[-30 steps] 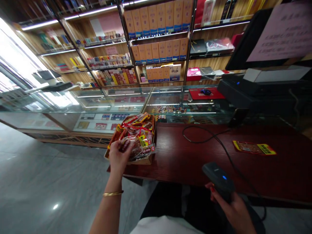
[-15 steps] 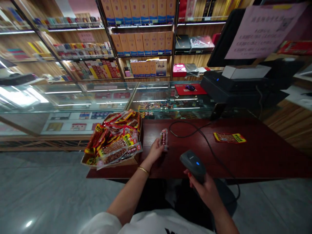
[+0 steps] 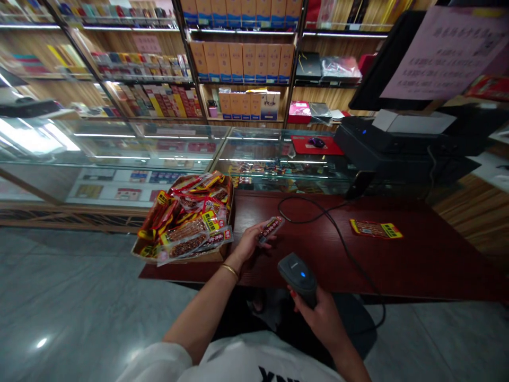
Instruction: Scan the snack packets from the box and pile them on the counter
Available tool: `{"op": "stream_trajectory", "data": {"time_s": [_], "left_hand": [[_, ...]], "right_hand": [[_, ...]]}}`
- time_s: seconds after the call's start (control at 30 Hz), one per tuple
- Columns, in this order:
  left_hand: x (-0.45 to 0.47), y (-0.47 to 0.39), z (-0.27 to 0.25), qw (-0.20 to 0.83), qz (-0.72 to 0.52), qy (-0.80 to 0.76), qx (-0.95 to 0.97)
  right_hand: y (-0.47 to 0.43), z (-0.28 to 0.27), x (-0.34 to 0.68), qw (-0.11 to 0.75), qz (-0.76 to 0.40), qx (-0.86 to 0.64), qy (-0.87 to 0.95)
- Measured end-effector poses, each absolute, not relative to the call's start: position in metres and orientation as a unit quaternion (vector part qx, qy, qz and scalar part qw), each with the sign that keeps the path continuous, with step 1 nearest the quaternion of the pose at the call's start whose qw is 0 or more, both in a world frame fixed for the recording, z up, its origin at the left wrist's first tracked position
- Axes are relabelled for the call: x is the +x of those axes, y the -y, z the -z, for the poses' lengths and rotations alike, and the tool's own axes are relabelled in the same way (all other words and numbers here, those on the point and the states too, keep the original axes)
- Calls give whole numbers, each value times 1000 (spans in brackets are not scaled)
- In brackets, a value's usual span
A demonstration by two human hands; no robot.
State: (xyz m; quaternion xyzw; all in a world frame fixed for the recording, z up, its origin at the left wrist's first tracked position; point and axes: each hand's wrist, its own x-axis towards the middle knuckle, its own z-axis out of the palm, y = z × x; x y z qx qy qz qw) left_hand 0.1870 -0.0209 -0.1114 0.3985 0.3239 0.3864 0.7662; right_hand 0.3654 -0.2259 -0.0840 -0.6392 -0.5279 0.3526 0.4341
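Note:
My left hand point(image 3: 249, 243) is closed on a small snack packet point(image 3: 271, 230), dark red with pale lettering, held tilted above the dark red table point(image 3: 254, 273). My right hand point(image 3: 318, 313) grips a black barcode scanner point(image 3: 299, 277) with a blue light on top; its head points toward the packet, a short distance away. To the left of my left hand, a cardboard box point(image 3: 217, 256) is heaped with red and yellow snack packets point(image 3: 186, 231). One more red and yellow snack packet point(image 3: 376, 228) lies flat on the table's right side.
A black cable point(image 3: 338, 233) loops over the table. Behind it stands a glass display counter point(image 3: 246, 138) bearing a red mouse pad point(image 3: 298, 146) and a mouse point(image 3: 317, 142). At the right are a monitor point(image 3: 382, 58) with a pink paper and a black cash drawer point(image 3: 382, 154). Stocked shelves line the back.
The packet in my left hand has turned from nearly upright to a rightward slant. My right hand has moved the scanner left, closer to the packet. The view has shifted slightly.

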Motion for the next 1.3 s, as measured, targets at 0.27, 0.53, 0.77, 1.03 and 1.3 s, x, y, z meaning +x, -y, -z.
{"op": "stream_trajectory", "data": {"time_s": [0.27, 0.53, 0.77, 1.03, 1.3], "left_hand": [[184, 18, 116, 786, -375, -311, 382], [181, 12, 122, 808, -384, -287, 342], [182, 13, 122, 798, -381, -309, 351], [183, 16, 118, 780, -394, -292, 388], [254, 13, 103, 750, -315, -389, 433]], "right_hand": [[234, 83, 352, 423, -403, -635, 506], [239, 77, 355, 406, -413, -633, 514], [241, 78, 362, 395, -376, -647, 533], [240, 79, 363, 417, -376, -649, 513], [247, 76, 376, 477, -352, -649, 476]]}}
